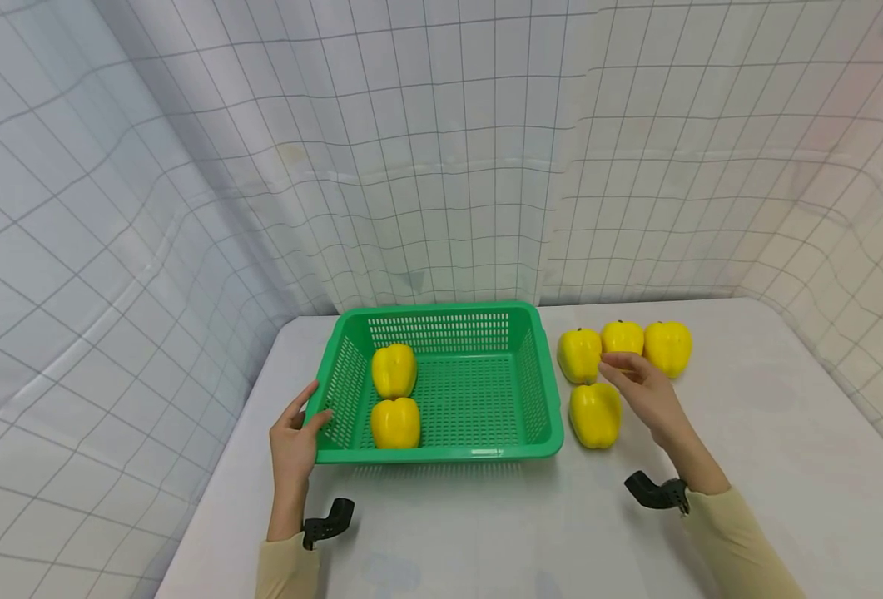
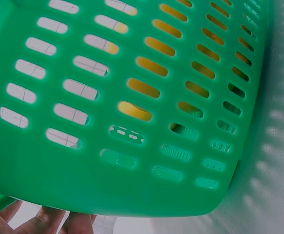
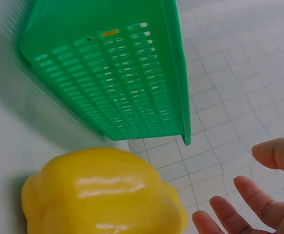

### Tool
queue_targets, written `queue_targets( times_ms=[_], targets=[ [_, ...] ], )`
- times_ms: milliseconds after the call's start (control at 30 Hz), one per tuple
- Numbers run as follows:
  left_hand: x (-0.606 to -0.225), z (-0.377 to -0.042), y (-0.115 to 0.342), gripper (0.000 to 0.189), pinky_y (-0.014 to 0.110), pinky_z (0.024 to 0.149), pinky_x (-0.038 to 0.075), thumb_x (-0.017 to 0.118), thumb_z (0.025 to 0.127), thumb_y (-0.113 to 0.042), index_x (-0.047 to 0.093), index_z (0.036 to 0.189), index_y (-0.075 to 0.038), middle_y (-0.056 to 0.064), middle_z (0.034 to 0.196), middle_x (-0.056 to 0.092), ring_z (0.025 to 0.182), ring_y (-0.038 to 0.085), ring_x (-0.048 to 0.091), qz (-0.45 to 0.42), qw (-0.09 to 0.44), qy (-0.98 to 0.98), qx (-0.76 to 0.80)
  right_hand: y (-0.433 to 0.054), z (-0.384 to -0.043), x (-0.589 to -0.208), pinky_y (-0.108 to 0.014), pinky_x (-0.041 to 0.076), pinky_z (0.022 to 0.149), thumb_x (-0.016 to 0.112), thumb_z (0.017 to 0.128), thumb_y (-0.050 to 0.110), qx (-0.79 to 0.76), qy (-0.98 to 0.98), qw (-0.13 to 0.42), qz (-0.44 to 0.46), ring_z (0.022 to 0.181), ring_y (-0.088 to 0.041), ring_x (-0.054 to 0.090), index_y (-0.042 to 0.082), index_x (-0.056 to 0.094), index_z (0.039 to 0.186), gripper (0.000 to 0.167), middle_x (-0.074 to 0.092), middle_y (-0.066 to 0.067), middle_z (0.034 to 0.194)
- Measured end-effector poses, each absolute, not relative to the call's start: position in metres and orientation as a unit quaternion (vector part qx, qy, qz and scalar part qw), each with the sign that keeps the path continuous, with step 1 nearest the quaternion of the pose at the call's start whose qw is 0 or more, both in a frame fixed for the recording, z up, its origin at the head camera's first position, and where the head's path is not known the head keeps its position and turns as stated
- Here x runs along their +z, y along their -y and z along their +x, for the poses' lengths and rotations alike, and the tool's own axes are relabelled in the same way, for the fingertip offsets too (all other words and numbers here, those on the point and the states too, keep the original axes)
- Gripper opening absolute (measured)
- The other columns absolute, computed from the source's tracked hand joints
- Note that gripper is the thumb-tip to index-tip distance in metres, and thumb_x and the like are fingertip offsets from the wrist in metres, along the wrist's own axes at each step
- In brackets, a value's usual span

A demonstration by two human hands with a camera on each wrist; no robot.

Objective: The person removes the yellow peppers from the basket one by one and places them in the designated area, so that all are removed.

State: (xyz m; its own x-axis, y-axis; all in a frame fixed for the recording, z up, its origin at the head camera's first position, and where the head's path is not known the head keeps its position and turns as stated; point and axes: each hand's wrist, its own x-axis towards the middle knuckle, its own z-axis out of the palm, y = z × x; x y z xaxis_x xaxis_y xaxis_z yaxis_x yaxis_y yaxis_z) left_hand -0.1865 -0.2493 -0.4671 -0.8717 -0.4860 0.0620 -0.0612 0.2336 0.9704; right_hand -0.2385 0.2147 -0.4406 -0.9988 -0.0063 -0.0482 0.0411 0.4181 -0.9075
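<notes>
A green plastic basket (image 1: 478, 454) stands on the table with two yellow bell peppers inside, a rear one (image 1: 394, 371) and a front one (image 1: 395, 423). My left hand (image 1: 294, 449) grips the basket's left rim, thumb over the edge; its fingers (image 2: 44, 223) show under the rim in the left wrist view. To the right of the basket, my right hand (image 1: 645, 398) hovers with fingers apart and nothing held. Closest to it are a front yellow bell pepper (image 1: 595, 416) and another (image 1: 579, 356) behind that one. In the right wrist view, a pepper (image 3: 103, 195) lies beside the fingers (image 3: 258, 202).
Two more yellow bell peppers, one (image 1: 622, 336) partly behind my right hand and one (image 1: 668, 348) farther right, sit at the back of the white table (image 1: 441, 532). A white grid-patterned curtain (image 1: 441, 166) encloses the back and sides.
</notes>
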Motion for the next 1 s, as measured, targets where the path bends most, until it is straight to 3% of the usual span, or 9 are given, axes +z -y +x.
queue_targets(
  times_ms=[267, 567, 1000],
  targets=[
    [-0.467, -0.187, 0.25, 0.046, 0.023, 0.058, 0.049, 0.065, 0.088, -0.005, 0.06, 0.132, -0.017, 0.021, 0.103, 0.063, 0.074, 0.017, 0.063, 0.183, 0.182, 0.765, -0.59, -0.193, -0.243, -0.426, -0.042, 0.041, 0.089, 0.056, 0.094, 0.045, -0.543, -0.84, -0.019, -0.015, 0.109, -0.03, 0.047, 0.003, 0.056, 0.125, 0.052, 0.053, -0.016, 0.125],
    [-0.468, -0.185, 0.249, 0.045, 0.024, 0.057, 0.048, 0.066, 0.089, -0.008, 0.06, 0.131, -0.019, 0.019, 0.101, 0.064, 0.077, 0.022, 0.062, 0.176, 0.184, 0.766, -0.59, -0.173, -0.247, -0.409, -0.04, 0.043, 0.085, 0.057, 0.094, 0.041, -0.533, -0.843, -0.006, -0.073, 0.109, -0.028, 0.05, 0.005, 0.06, 0.122, 0.046, 0.057, -0.013, 0.121],
    [-0.469, -0.185, 0.249, 0.045, 0.024, 0.058, 0.05, 0.066, 0.088, -0.006, 0.06, 0.132, -0.018, 0.018, 0.102, 0.064, 0.076, 0.02, 0.064, 0.176, 0.182, 0.764, -0.593, -0.137, -0.254, -0.394, -0.038, 0.047, 0.076, 0.06, 0.094, 0.032, -0.52, -0.839, 0.015, -0.162, 0.09, -0.025, 0.058, 0.007, 0.063, 0.113, 0.032, 0.064, -0.005, 0.105]
  ],
)
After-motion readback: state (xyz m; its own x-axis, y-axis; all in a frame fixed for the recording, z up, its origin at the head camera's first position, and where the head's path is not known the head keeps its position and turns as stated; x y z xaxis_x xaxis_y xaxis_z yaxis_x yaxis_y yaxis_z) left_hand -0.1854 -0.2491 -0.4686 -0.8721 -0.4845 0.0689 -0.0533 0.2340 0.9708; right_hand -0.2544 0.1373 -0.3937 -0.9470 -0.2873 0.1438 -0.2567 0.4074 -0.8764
